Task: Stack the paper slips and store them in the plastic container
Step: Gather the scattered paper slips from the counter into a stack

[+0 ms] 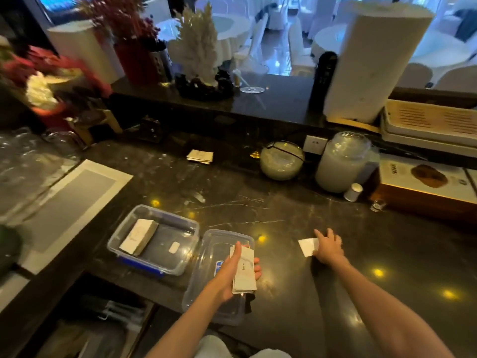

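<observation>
Left hand (233, 273) clasping a stack of paper slips (244, 271), thumb along one edge, fingertips showing past the other, above the clear lid (206, 285) lying on the dark marble counter (284, 215). Print on the slips too small to read. Right hand (327, 248) flat on a single slip (307, 246), partly covering it; pinched or merely pressed, impossible to tell. Clear plastic container (154, 241) just left of the lid, holding a wrapped block (139, 240). More slips (200, 156) well apart, by the back wall.

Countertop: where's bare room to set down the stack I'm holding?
Bare counter lies between the plastic container and the jars, and right of the right hand. Crowded: the lid under the left hand, and the back right around the tall jar and box.
</observation>
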The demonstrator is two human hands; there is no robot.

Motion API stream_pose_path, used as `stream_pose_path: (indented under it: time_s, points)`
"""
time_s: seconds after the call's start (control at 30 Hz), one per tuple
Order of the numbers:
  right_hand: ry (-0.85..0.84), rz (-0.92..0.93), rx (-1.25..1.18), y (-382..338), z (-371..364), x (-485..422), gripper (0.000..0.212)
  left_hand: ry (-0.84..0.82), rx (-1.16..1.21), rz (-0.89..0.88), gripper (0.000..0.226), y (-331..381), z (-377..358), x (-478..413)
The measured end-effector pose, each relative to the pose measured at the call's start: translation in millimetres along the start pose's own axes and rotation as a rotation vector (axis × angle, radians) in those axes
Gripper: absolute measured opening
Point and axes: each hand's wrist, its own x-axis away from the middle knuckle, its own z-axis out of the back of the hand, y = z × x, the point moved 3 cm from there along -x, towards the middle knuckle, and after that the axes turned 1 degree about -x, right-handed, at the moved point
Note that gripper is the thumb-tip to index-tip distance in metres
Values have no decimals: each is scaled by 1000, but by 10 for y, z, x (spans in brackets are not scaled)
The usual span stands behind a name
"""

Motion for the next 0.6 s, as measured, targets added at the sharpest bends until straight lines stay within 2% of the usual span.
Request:
stream_pose_path:
  time_s: [0.2, 0.3, 0.37, 0.43, 0.5, 0.6]
  points:
    - [111, -111, -121, 92, -207, 139, 64, -24, -175, 84, 69, 306, 149, -59]
    - [184, -95, -157, 132, -272, 276, 54, -39, -204, 108, 63, 298, 4, -191]
    - [208, -101, -309, 211, -362, 373, 44, -38, -240, 126, 59, 237, -105, -316]
    - [218, -100, -582, 291, -429, 487, 35, -43, -317, 152, 58, 151, -188, -419]
    - [241, -30, -770, 322, -408, 604, 29, -68, -393, 201, 62, 73, -256, -492]
    - [99, 166, -773, 252, -196, 757, 24, -147, -456, 286, 74, -30, -400, -561]
